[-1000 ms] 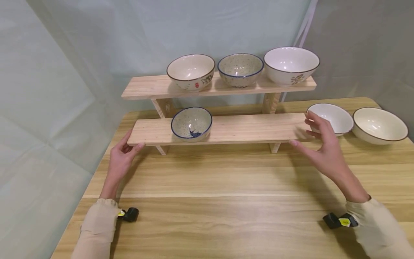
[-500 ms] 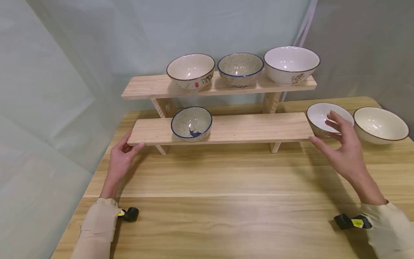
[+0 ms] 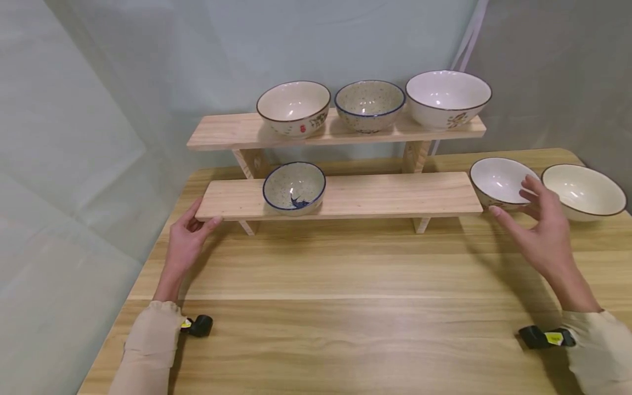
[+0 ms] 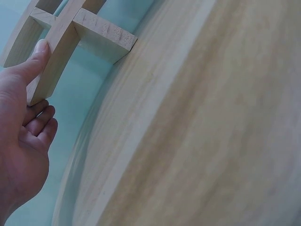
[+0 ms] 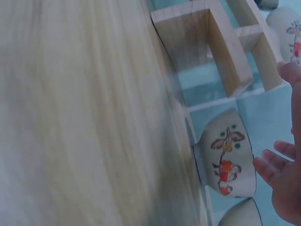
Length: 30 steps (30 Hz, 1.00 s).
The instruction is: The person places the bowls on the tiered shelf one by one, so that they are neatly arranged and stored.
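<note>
My left hand (image 3: 187,241) grips the left end of a two-tier wooden shelf's lower board (image 3: 395,192). In the left wrist view its thumb (image 4: 41,49) lies on the board, with the other fingers curled at the end. Spread fingers show on my right hand (image 3: 545,236), which holds nothing and hovers at the front right of a white bowl (image 3: 498,178). Flower patterns mark this bowl's outer wall (image 5: 228,160) in the right wrist view. On the lower board sits a speckled bowl (image 3: 291,184) with a blue rim and a blue motif inside.
Along the upper board (image 3: 222,131) stand a cream bowl (image 3: 291,104), a speckled blue-rimmed bowl (image 3: 367,101) and a large white bowl (image 3: 444,93). Another cream bowl (image 3: 582,189) rests on the wooden table (image 3: 345,307) at far right. Pale sheeting (image 3: 321,38) hangs behind.
My right hand has moved right, from the lower board's right end to the white bowl. The left hand keeps its grip in place, and the bowls stay where they were.
</note>
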Each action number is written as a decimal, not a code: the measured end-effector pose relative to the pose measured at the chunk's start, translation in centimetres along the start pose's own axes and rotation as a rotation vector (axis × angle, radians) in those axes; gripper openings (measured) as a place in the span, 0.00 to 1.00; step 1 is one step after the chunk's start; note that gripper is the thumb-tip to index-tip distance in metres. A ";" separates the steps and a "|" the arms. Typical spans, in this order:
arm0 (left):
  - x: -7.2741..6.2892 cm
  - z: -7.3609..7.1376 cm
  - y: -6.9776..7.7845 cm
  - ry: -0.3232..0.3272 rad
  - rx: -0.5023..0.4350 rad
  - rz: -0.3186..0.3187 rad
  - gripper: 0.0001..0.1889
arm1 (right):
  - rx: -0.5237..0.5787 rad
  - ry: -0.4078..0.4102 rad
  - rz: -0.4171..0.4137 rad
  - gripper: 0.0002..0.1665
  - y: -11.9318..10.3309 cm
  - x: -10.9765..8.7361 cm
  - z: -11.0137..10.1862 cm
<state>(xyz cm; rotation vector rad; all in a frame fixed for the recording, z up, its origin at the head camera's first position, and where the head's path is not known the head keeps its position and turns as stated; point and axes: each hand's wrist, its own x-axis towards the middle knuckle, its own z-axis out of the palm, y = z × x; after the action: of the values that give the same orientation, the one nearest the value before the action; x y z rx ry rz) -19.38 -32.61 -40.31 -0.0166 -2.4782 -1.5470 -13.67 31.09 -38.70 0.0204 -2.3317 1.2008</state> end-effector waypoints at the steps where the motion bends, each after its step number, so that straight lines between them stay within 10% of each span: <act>1: 0.0 0.0 0.0 0.001 0.001 0.001 0.39 | -0.009 0.002 0.009 0.46 0.1 0.0 -0.1; 30: 0.0 0.1 0.1 0.003 -0.017 0.007 0.39 | -0.156 0.050 0.173 0.45 1.8 0.7 -1.2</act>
<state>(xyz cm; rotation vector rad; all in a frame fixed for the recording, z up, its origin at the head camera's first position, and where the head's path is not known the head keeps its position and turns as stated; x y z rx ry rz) -19.42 -32.50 -40.27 -0.0264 -2.4601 -1.5639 -14.18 33.24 -39.22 -0.2674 -2.4158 1.0820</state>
